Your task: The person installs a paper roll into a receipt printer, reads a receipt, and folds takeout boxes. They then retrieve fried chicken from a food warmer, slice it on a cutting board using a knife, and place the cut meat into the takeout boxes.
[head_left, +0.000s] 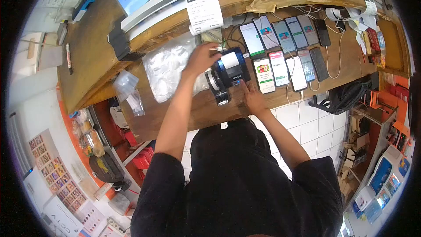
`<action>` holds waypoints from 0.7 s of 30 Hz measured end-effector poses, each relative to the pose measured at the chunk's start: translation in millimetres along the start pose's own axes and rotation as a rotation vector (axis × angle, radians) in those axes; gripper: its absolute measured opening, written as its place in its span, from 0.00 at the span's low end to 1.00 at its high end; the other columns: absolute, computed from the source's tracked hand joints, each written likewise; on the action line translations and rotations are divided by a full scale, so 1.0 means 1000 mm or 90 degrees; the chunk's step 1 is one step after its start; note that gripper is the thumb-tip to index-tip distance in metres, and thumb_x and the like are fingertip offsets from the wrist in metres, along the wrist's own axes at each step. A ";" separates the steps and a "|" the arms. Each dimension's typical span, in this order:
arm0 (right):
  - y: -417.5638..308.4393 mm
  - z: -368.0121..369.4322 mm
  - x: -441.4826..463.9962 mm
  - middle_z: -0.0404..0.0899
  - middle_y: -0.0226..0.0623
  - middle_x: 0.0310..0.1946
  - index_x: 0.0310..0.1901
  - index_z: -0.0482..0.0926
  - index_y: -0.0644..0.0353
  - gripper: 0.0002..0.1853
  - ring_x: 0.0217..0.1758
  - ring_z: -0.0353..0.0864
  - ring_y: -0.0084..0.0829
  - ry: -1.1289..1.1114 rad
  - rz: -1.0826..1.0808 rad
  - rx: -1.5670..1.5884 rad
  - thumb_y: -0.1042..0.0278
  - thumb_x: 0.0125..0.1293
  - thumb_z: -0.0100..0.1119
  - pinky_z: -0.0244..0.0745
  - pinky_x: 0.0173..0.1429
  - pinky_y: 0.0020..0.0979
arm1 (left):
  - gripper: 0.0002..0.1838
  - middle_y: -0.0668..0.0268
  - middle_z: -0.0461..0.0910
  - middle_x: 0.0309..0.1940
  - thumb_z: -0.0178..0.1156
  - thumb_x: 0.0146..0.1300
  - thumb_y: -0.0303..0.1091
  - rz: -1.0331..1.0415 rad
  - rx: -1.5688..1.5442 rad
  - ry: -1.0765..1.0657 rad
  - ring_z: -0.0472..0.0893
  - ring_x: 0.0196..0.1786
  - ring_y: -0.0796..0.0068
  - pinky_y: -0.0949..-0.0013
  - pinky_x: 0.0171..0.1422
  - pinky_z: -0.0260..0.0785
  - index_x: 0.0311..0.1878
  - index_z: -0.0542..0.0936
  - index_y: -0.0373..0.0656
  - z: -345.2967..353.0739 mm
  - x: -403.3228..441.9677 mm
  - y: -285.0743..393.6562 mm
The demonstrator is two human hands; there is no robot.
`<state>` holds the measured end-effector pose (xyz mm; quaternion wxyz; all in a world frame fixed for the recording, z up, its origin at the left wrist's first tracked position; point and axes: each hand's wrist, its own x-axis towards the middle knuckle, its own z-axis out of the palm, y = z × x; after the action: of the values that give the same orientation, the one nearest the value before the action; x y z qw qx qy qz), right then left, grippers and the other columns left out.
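Receipt printer (232, 66) on counter (188, 120), left of phones (265, 75). Left hand (202, 59) at far-left corner, grip unclear. Right hand (255, 101) clamps nothing, index finger extended at near edge. Risk: uneven push skids printer into phones or tape dispenser (222, 96) just left.

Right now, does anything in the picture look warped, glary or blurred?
All in the head view: strong fisheye bends the brown wooden counter, with black corners; glare whitens the clear plastic bags; folds fade in the black short-sleeved shirt; fine print on the lit phone screens is too soft to read.
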<state>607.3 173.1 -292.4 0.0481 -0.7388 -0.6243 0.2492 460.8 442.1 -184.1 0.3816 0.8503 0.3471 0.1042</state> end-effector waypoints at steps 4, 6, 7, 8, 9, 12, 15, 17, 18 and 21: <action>-0.007 -0.014 -0.005 0.72 0.62 0.65 0.82 0.46 0.49 0.45 0.62 0.78 0.60 -0.044 0.027 0.152 0.68 0.66 0.57 0.77 0.63 0.50 | 0.16 0.58 0.86 0.52 0.70 0.64 0.38 -0.212 -0.055 0.111 0.84 0.53 0.65 0.62 0.55 0.75 0.52 0.84 0.41 -0.052 -0.085 -0.002; -0.007 -0.011 -0.003 0.75 0.63 0.61 0.82 0.45 0.49 0.46 0.59 0.79 0.60 -0.041 0.021 0.164 0.69 0.65 0.56 0.78 0.61 0.51 | 0.11 0.65 0.86 0.43 0.70 0.63 0.35 -0.262 -0.097 0.070 0.82 0.45 0.73 0.67 0.49 0.75 0.44 0.82 0.42 -0.062 -0.146 -0.018; -0.006 -0.010 -0.004 0.77 0.63 0.59 0.82 0.45 0.49 0.47 0.58 0.80 0.60 -0.040 0.019 0.170 0.70 0.64 0.56 0.78 0.60 0.52 | 0.09 0.68 0.85 0.40 0.70 0.63 0.34 -0.221 -0.170 0.059 0.81 0.42 0.76 0.69 0.47 0.74 0.42 0.81 0.43 -0.052 -0.181 -0.043; -0.006 -0.011 -0.005 0.78 0.63 0.56 0.82 0.44 0.49 0.48 0.56 0.81 0.60 -0.042 0.019 0.168 0.71 0.63 0.56 0.78 0.58 0.53 | 0.09 0.68 0.83 0.38 0.70 0.60 0.32 -0.265 -0.198 0.019 0.79 0.41 0.78 0.70 0.45 0.73 0.40 0.80 0.43 -0.050 -0.207 -0.038; -0.005 -0.011 -0.006 0.79 0.63 0.54 0.82 0.43 0.49 0.48 0.54 0.82 0.60 -0.045 0.020 0.166 0.72 0.62 0.56 0.79 0.57 0.54 | 0.10 0.69 0.81 0.36 0.71 0.57 0.30 -0.310 -0.227 -0.020 0.77 0.39 0.80 0.70 0.44 0.72 0.38 0.79 0.43 -0.048 -0.233 -0.033; 0.000 -0.007 -0.005 0.81 0.63 0.51 0.82 0.40 0.49 0.50 0.48 0.84 0.60 -0.058 0.006 0.158 0.73 0.61 0.56 0.79 0.53 0.55 | 0.13 0.68 0.81 0.31 0.71 0.50 0.25 -0.396 -0.210 -0.087 0.78 0.35 0.78 0.70 0.40 0.72 0.36 0.78 0.43 0.008 -0.349 -0.102; -0.001 -0.014 -0.007 0.80 0.63 0.49 0.82 0.44 0.52 0.48 0.47 0.82 0.62 -0.047 -0.011 0.180 0.73 0.62 0.56 0.78 0.52 0.56 | 0.15 0.64 0.81 0.26 0.72 0.49 0.24 -0.592 -0.144 -0.138 0.80 0.28 0.73 0.66 0.34 0.73 0.38 0.77 0.42 0.025 -0.401 -0.068; -0.004 -0.024 -0.011 0.79 0.62 0.48 0.81 0.46 0.54 0.46 0.46 0.82 0.63 -0.047 -0.020 0.183 0.73 0.62 0.57 0.78 0.51 0.56 | 0.19 0.61 0.81 0.27 0.77 0.46 0.27 -0.708 -0.232 -0.254 0.81 0.27 0.70 0.62 0.34 0.76 0.39 0.78 0.40 0.059 -0.453 -0.100; -0.005 -0.027 -0.011 0.79 0.62 0.48 0.81 0.46 0.55 0.46 0.46 0.82 0.62 -0.051 -0.023 0.172 0.73 0.62 0.57 0.78 0.51 0.56 | 0.17 0.62 0.83 0.29 0.80 0.44 0.28 -0.663 -0.174 -0.251 0.81 0.26 0.69 0.63 0.32 0.76 0.34 0.79 0.40 0.079 -0.482 -0.115; 0.003 -0.014 -0.008 0.81 0.61 0.50 0.82 0.42 0.51 0.52 0.48 0.84 0.60 -0.060 -0.033 0.128 0.65 0.60 0.65 0.80 0.52 0.55 | 0.12 0.61 0.82 0.23 0.76 0.43 0.29 -0.555 -0.214 -0.178 0.79 0.21 0.68 0.62 0.30 0.75 0.26 0.80 0.39 0.126 -0.553 -0.140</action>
<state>615.0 168.3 -278.4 0.0987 -0.7015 -0.6164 0.3438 37.1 64.2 -322.7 0.5650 0.5579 0.5947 -0.1261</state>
